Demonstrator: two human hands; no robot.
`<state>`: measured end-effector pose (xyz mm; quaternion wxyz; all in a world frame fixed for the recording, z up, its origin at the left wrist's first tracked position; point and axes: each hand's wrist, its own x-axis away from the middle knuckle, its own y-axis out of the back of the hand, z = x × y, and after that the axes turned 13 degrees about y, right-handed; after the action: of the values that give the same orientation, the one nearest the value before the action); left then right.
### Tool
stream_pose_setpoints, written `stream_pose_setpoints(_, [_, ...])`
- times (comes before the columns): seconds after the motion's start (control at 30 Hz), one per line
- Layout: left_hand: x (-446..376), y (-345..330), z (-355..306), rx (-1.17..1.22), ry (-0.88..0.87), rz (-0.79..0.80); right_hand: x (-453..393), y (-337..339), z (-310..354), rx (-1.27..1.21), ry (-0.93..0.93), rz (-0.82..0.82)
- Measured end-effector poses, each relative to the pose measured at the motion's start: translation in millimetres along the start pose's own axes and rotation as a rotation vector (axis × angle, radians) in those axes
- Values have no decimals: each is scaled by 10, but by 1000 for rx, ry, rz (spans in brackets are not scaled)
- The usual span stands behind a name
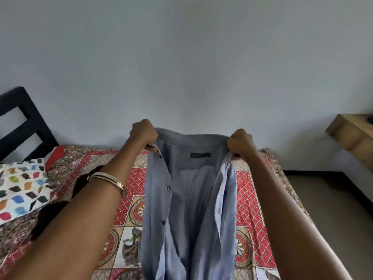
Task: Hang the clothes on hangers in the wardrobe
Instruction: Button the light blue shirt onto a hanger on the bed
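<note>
A light blue button-up shirt [189, 199] hangs open in front of me, above the bed, its dark collar label facing me. My left hand [143, 134] grips the left side of the collar, fingers curled round the cloth. My right hand [240, 144] grips the right side of the collar the same way. The shirt's two front panels fall apart below my fists, with dark buttons down the left edge. No hanger and no wardrobe show in this view.
A bed with a red patterned cover [250, 211] lies under the shirt. A multicoloured pillow [20, 190] rests at the left by the black headboard [22, 122]. A wooden table [351, 130] stands at the right. Dark cloth [50, 215] lies beside the pillow.
</note>
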<state>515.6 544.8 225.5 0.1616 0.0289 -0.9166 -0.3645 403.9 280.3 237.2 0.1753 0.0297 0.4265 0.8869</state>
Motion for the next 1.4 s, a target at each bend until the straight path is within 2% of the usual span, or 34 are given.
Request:
stream_pose_setpoints(0.07, [-81, -113, 19, 73, 80, 43, -114, -120, -66, -40, -75, 0])
stream_pose_setpoints(0.1, [-243, -265, 38, 154, 129, 76, -296, -295, -188, -137, -155, 9])
stream_pose_setpoints(0.2, [-477, -527, 28, 364, 193, 149, -618, -544, -374, -568, -330, 10])
stream_pose_setpoints(0.23, [-554, -594, -13, 447, 161, 180, -712, -591, -387, -702, -346, -41])
stream_pose_setpoints(0.33, [-842, -949, -64, 692, 56, 459, -1051, -931, -532, -1035, -326, -175])
stream_pose_setpoints(0.37, [-1150, -1252, 20, 733, 85, 558, -1280, -1285, -746, -1113, -342, -159])
stream_pose_setpoints(0.43, [-1527, -1689, 176, 668, 75, 569, -1510, -1784, -1097, -1041, -280, -136])
stream_pose_setpoints(0.5, [-1574, -1931, 482, 481, 67, 505, -1369, -2029, -1339, -917, -236, -86])
stream_pose_setpoints(0.57, [-1761, -2463, 976, 299, 206, 492, -1250, -2667, -1837, -756, -385, -12])
stream_pose_setpoints(0.6, [-1812, -2847, 1439, 203, 325, 519, -1020, -3151, -2267, -648, -488, 45])
stream_pose_setpoints(0.63, [-1776, -3022, 1748, 115, 374, 507, -774, -3356, -2456, -535, -528, 84])
stream_pose_setpoints(0.67, [-1735, -3102, 1931, -24, 393, 498, -594, -3464, -2554, -430, -535, 169])
stream_pose_setpoints(0.7, [-1707, -3436, 2357, -166, 430, 545, -272, -3863, -2913, -326, -602, 258])
stream_pose_setpoints(0.77, [-1582, -3606, 2747, -363, 399, 568, 159, -4019, -3093, -188, -674, 280])
stream_pose_setpoints(0.83, [-1426, -3786, 3115, -512, 484, 627, 550, -4215, -3243, -168, -810, 281])
stream_pose_setpoints(0.9, [-1299, -3941, 3428, -576, 530, 584, 854, -4363, -3308, -190, -850, 266])
stream_pose_setpoints(1.0, [-1119, -4001, 3755, -551, 574, 485, 1117, -4413, -3272, -153, -908, 197])
stream_pose_setpoints(1.13, [-1095, -3969, 3923, -440, 525, 428, 1139, -4421, -3268, -85, -874, 55])
stream_pose_setpoints(1.27, [-1035, -3811, 3840, -324, 492, 151, 1138, -4311, -3254, -172, -891, -42])
stream_pose_setpoints(1.3, [-1023, -3769, 3805, -355, 437, 59, 1139, -4301, -3256, -186, -891, -52])
stream_pose_setpoints(1.33, [-965, -3704, 3740, -402, 309, -24, 1149, -4269, -3208, -193, -867, -61])
stream_pose_setpoints(1.4, [-803, -3664, 3603, -438, -83, -97, 1172, -4230, -3100, -230, -783, -66])
